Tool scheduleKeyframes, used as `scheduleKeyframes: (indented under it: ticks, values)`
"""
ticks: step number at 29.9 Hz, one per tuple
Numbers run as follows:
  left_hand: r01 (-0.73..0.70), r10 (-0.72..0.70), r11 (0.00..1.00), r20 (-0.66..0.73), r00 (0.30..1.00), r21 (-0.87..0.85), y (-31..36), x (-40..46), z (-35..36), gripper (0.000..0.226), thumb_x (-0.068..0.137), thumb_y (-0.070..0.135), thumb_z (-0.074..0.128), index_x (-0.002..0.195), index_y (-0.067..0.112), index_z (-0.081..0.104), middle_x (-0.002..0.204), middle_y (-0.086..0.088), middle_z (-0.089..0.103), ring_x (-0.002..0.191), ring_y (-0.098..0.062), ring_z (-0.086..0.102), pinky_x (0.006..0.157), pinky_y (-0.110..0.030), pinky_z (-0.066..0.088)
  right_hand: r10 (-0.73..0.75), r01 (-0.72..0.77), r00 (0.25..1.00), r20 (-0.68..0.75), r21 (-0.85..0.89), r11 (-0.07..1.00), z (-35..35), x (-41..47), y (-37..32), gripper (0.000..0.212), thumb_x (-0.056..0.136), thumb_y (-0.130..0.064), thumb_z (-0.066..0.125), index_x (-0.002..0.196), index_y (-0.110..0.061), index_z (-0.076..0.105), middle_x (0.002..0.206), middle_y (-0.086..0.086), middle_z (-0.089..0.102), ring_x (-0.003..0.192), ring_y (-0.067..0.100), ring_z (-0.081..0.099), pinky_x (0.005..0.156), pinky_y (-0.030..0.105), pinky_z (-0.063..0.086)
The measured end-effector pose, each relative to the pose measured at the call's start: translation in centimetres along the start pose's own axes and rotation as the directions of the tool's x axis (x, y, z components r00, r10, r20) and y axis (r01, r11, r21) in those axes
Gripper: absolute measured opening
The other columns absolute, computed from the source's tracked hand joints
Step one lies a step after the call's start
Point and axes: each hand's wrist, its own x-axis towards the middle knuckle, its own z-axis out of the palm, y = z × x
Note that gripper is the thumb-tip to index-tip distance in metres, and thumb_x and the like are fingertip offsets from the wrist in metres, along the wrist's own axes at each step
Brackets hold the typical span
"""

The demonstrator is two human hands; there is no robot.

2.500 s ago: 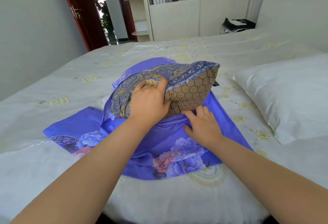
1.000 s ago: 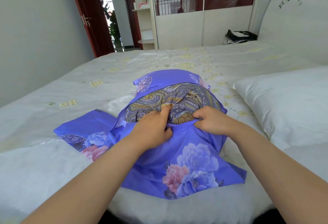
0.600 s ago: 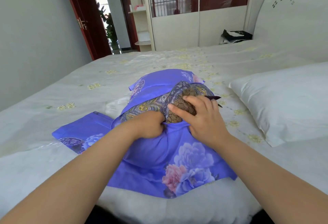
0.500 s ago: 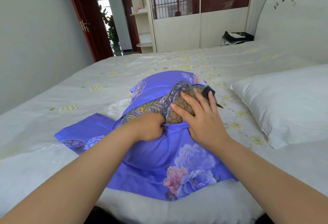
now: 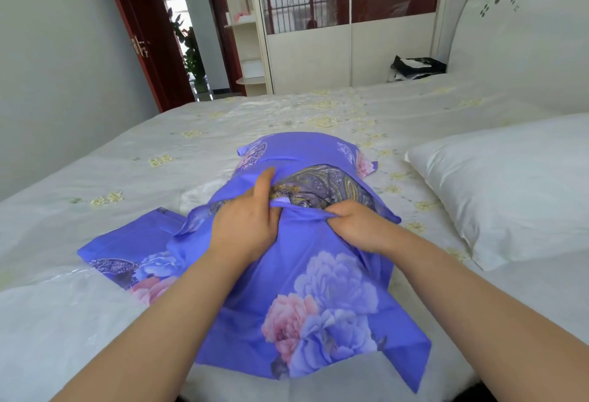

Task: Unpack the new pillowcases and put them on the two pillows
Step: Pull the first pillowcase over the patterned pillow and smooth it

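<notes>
Both grips are closed on the case [image 5: 318,274] hem: the left hand [image 5: 245,223] and right hand [image 5: 357,226] pinch the purple edge side by side at its mouth. Just beyond them lies the pillow [image 5: 322,188], its patterned end still showing, long axis running away from the person across the bed [image 5: 95,178]. Drawing the hem forward should cover it. A second pillow [image 5: 510,184] waits bare to the right.

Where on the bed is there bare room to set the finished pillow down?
Bare bedspread lies beyond the purple pillowcase, toward the wardrobe, and left of it. Right is crowded by the white pillow; a second pillowcase lies flat at near left.
</notes>
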Motion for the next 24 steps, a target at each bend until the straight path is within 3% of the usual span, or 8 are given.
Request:
scheduleKeyframes:
  ticks: [3, 6, 9, 11, 13, 18, 20, 24]
  values:
    - [0.073, -0.075, 0.997, 0.115, 0.991, 0.025, -0.8, 1.8, -0.1, 0.039, 0.094, 0.025, 0.036, 0.131, 0.019, 0.046, 0.099, -0.019, 0.066, 0.090, -0.039, 0.060, 0.070, -0.040, 0.042, -0.110, 0.022, 0.954, -0.280, -0.300, 0.954, 1.5, -0.4, -1.1, 0.023, 0.096, -0.026, 0.043, 0.076, -0.018, 0.049, 0.086, 0.010, 0.062, 0.083, 0.028, 0.059, 0.070, 0.036, 0.043]
    - [0.115, -0.103, 0.992, 0.190, 0.976, -0.055, -1.0, 3.2, -0.5, 0.024, 0.094, 0.024, 0.042, 0.090, 0.009, 0.059, 0.096, -0.018, 0.065, 0.089, -0.037, 0.057, 0.066, -0.035, 0.037, -0.226, -0.042, 0.848, -0.479, -0.486, 0.873, 2.3, -0.4, -1.0, 0.031, 0.092, -0.022, 0.041, 0.122, -0.022, 0.048, 0.110, 0.009, 0.058, 0.083, 0.036, 0.062, 0.063, 0.039, 0.044]
    - [0.168, -0.129, 0.979, 0.290, 0.948, -0.114, -0.1, 3.8, -0.6, 0.029, 0.093, 0.029, 0.044, 0.071, 0.012, 0.053, 0.080, -0.010, 0.059, 0.077, -0.029, 0.050, 0.063, -0.031, 0.037, -0.345, -0.133, 0.748, -0.567, -0.638, 0.759, 1.8, -0.1, 0.0, 0.042, 0.084, -0.023, 0.036, 0.119, -0.023, 0.059, 0.118, 0.014, 0.054, 0.093, 0.039, 0.060, 0.075, 0.045, 0.046]
    - [0.180, -0.138, 0.977, 0.303, 0.943, -0.115, 0.6, 3.9, -0.6, 0.032, 0.092, 0.031, 0.045, 0.065, 0.014, 0.050, 0.070, -0.003, 0.051, 0.075, -0.028, 0.049, 0.064, -0.031, 0.039, -0.320, -0.127, 0.782, -0.534, -0.640, 0.758, 1.4, 0.0, 0.8, 0.046, 0.083, -0.022, 0.033, 0.119, -0.021, 0.061, 0.126, 0.017, 0.053, 0.111, 0.041, 0.053, 0.092, 0.049, 0.040]
    - [0.181, -0.143, 0.978, 0.307, 0.941, -0.099, 1.2, 3.7, -0.6, 0.037, 0.092, 0.036, 0.045, 0.063, 0.015, 0.048, 0.067, 0.000, 0.048, 0.076, -0.028, 0.049, 0.064, -0.030, 0.039, -0.264, -0.040, 0.842, -0.471, -0.541, 0.840, 0.6, -0.1, 0.9, 0.041, 0.089, -0.018, 0.032, 0.121, -0.019, 0.058, 0.122, 0.013, 0.058, 0.109, 0.037, 0.054, 0.088, 0.040, 0.041]
    - [0.178, -0.128, 0.978, 0.367, 0.921, -0.105, 2.4, 3.1, -0.4, 0.049, 0.094, 0.051, 0.040, 0.072, 0.011, 0.057, 0.083, -0.011, 0.060, 0.085, -0.032, 0.055, 0.070, -0.034, 0.043, 0.069, -0.067, 0.894, -0.443, 0.018, 0.998, -0.8, 0.7, 0.4, 0.023, 0.097, -0.019, 0.045, 0.117, -0.013, 0.055, 0.108, 0.011, 0.063, 0.101, 0.028, 0.058, 0.083, 0.033, 0.041]
    - [0.191, -0.136, 0.976, 0.397, 0.908, -0.103, 2.5, 3.3, -0.4, 0.043, 0.096, 0.045, 0.042, 0.075, 0.011, 0.057, 0.093, -0.013, 0.063, 0.091, -0.032, 0.056, 0.073, -0.034, 0.042, 0.131, -0.067, 0.925, -0.357, 0.187, 0.980, -1.3, 1.2, 0.5, 0.017, 0.095, -0.021, 0.049, 0.094, -0.011, 0.064, 0.089, 0.006, 0.060, 0.084, 0.020, 0.055, 0.076, 0.029, 0.040]
    - [0.193, -0.161, 0.979, 0.338, 0.927, -0.063, 2.0, 3.9, -0.2, 0.029, 0.097, 0.032, 0.043, 0.090, 0.009, 0.059, 0.105, -0.011, 0.063, 0.098, -0.031, 0.056, 0.073, -0.032, 0.040, 0.212, -0.219, 0.973, -0.086, -0.074, 0.973, -3.7, 1.1, 0.1, 0.033, 0.090, -0.014, 0.046, 0.058, -0.014, 0.038, 0.058, 0.004, 0.036, 0.057, 0.019, 0.031, 0.054, 0.029, 0.024]
